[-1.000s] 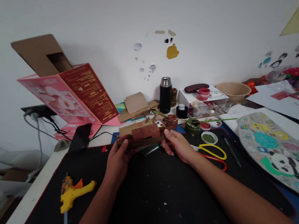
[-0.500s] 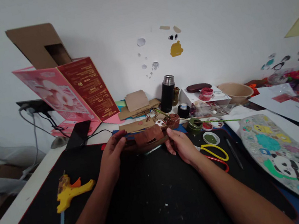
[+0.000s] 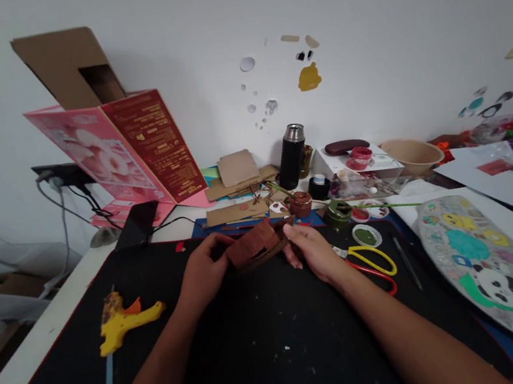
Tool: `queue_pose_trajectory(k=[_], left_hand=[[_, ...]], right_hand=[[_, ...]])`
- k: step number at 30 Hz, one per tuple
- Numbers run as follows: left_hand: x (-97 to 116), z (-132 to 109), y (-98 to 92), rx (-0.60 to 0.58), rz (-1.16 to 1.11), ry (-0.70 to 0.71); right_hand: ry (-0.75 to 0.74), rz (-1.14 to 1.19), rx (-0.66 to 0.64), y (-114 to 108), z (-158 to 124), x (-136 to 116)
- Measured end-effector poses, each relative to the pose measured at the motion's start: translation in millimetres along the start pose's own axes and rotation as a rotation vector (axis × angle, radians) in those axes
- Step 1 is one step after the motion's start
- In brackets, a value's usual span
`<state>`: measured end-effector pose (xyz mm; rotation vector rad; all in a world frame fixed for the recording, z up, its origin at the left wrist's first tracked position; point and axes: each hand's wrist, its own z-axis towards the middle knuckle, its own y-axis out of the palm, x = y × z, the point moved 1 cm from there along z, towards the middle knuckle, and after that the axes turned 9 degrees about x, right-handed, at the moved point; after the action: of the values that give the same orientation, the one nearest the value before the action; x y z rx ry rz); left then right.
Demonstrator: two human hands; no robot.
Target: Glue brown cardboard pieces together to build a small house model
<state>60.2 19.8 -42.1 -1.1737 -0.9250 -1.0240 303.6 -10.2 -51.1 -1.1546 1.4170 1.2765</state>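
Observation:
A small brown cardboard model point(image 3: 252, 246), boat-like and painted brown, is held above the black mat point(image 3: 244, 346) between both hands. My left hand point(image 3: 205, 274) grips its left end with fingers curled round it. My right hand point(image 3: 309, 251) pinches its right end. The model is tilted, its left side lower.
A yellow glue gun point(image 3: 125, 320) lies on the mat at left. Yellow-and-red scissors point(image 3: 372, 262), a pen point(image 3: 405, 253), paint pots point(image 3: 339, 212), a black flask point(image 3: 292, 156) and a beige bowl point(image 3: 412, 154) sit at right. A pink box point(image 3: 131, 154) stands behind; a painted panda sheet point(image 3: 489, 270) lies far right.
Both hands have brought the brown model a little nearer and turned it, so it now tilts with its left end lower. The view shifted slightly.

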Motion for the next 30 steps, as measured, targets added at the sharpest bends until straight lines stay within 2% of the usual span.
queue_pose_trajectory(k=[5, 11, 17, 23, 30], left_hand=[[1.3, -0.4, 2.0, -0.025, -0.010, -0.061], [-0.7, 2.0, 2.1, -0.004, 0.106, -0.047], [-7.9, 2.9, 4.3, -0.036, 0.092, -0.085], [-4.5, -0.2, 4.6, 0.019, 0.180, -0.029], [-5.1, 1.9, 6.0, -0.041, 0.244, -0.053]], right_hand=[[0.012, 0.010, 0.005, 0.1, 0.8, 1.7], [0.020, -0.002, -0.005, 0.0, 1.6, 2.8], [0.032, 0.023, -0.007, -1.0, 2.8, 3.1], [0.051, 0.030, 0.003, -0.8, 2.4, 3.0], [0.058, 0.032, 0.010, -1.9, 3.5, 4.1]])
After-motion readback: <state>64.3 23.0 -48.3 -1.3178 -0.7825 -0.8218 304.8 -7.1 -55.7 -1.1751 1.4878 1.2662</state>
